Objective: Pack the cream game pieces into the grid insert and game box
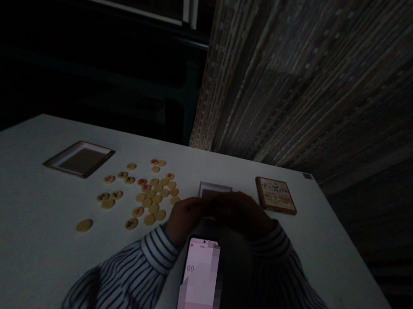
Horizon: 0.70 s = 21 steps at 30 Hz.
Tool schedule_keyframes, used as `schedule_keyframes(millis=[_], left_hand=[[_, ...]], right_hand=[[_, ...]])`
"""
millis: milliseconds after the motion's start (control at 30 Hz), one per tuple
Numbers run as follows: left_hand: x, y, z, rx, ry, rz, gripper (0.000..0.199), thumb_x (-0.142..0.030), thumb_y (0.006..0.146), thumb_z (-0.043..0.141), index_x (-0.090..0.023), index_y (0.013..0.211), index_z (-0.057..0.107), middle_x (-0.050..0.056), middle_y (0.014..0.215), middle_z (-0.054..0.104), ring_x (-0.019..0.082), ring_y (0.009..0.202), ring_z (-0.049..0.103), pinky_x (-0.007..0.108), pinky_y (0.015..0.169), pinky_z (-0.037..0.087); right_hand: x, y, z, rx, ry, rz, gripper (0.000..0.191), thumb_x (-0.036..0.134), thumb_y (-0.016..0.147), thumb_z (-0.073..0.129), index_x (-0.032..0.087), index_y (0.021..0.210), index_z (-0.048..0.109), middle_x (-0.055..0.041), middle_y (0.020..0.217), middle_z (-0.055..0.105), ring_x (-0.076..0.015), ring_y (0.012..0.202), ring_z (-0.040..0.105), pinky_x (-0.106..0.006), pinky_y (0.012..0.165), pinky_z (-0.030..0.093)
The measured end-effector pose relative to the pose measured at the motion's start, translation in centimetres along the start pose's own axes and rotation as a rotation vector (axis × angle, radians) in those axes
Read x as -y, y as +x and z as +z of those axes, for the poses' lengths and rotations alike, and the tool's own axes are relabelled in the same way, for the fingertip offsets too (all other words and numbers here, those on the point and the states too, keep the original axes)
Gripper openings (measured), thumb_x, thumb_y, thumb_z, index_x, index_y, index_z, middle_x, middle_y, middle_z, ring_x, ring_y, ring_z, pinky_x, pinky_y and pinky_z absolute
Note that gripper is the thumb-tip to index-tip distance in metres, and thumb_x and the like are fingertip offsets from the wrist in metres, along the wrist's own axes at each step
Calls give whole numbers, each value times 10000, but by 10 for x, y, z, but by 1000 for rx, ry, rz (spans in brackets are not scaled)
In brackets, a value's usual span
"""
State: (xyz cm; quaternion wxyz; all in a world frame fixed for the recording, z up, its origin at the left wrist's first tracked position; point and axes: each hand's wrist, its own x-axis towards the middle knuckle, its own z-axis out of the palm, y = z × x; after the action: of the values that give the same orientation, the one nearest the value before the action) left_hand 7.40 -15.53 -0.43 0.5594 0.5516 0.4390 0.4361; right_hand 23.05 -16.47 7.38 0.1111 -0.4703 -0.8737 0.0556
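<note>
My left hand and my right hand come together over a shallow box tray on the white table. Both hands curl inward with bent fingers, which merge in deep shadow. Anything held between them is hidden. Many round wooden Chinese chess pieces lie loose to the left of my left hand, some marked in red or black and others plain. One piece is close beside that hand. Just below my wrists lies a phone with its screen lit and partly pixelated.
At the far left of the white table lies an open box part with a raised rim. A closed box with a printed lid sits to the right of my right hand. Behind the table hangs a string curtain. The room is dim.
</note>
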Motion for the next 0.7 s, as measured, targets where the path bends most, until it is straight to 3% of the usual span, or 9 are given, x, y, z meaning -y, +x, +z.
schedule_keyframes(millis=[133, 300, 367, 500, 700], left_hand=[[-4, -2, -1, 3, 81, 40, 202, -307, 760, 532, -176, 828, 670, 46, 803, 706, 169, 743, 652, 285, 688, 535], [-2, -1, -8, -231, 340, 191, 211, -297, 764, 536, -163, 873, 658, 50, 839, 683, 168, 790, 630, 306, 741, 512], [2, 0, -11, -270, 442, 274, 203, -275, 781, 515, -160, 882, 648, 58, 876, 663, 165, 820, 614, 311, 759, 503], [11, 2, -15, -247, 590, 374, 205, -211, 793, 485, -143, 923, 629, 79, 931, 635, 168, 886, 587, 323, 799, 492], [17, 2, -12, -187, 749, 399, 258, -165, 777, 484, -120, 995, 614, 115, 1050, 607, 202, 997, 560, 377, 896, 457]], right_hand=[[0, 0, -7, 111, 26, 16, 166, 255, 791, 520, 187, 866, 651, -46, 820, 687, -158, 745, 625, -261, 649, 464], [-8, -6, -9, 104, 37, 77, 162, 253, 776, 530, 188, 859, 653, -39, 804, 685, -149, 723, 619, -257, 640, 433], [-12, -9, -9, 85, 54, 104, 169, 262, 771, 538, 187, 875, 648, -41, 809, 682, -144, 722, 614, -257, 646, 426], [-19, -16, -10, 53, 87, 130, 180, 277, 776, 536, 194, 907, 628, -37, 839, 674, -136, 741, 604, -252, 661, 419], [-26, -21, -14, 59, 74, 170, 213, 266, 748, 552, 204, 948, 596, -17, 831, 668, -130, 723, 600, -238, 628, 414]])
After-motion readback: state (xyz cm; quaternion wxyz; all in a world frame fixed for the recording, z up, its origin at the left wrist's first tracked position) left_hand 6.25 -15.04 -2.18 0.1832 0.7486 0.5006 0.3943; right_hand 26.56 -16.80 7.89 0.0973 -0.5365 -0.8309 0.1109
